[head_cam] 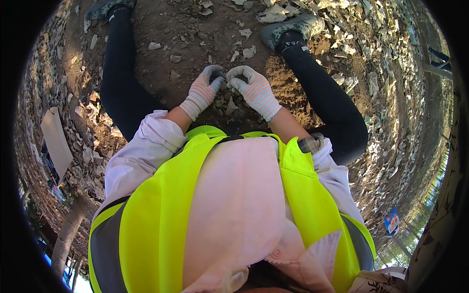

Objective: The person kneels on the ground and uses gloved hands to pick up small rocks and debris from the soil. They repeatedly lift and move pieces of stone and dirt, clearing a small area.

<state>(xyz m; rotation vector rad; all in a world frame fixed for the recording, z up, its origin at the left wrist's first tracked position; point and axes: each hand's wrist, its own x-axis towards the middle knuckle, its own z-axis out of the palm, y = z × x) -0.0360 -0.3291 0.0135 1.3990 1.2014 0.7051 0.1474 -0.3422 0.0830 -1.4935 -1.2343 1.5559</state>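
Observation:
My left hand (pixel 202 91), in a striped knit glove with grey coated fingertips, is held low over bare soil. My right hand (pixel 255 90) wears a matching glove and faces it, with only a narrow gap between the fingertips. The fingers of both hands curl toward their thumbs. Anything pinched between them is too small or too hidden to make out. Beneath the hands is dark soil (pixel 165 47) strewn with small stones and dry leaf pieces. A dry leaf (pixel 231 107) lies just below the gap between the hands.
My bent legs flank the soil, the left leg (pixel 119 69) and the right leg (pixel 322 88) in dark trousers. Dry leaf litter (pixel 381 110) spreads at the right. A cardboard piece (pixel 56 139) and a tree trunk (pixel 69 234) stand at left; a printed packet (pixel 391 222) lies at lower right.

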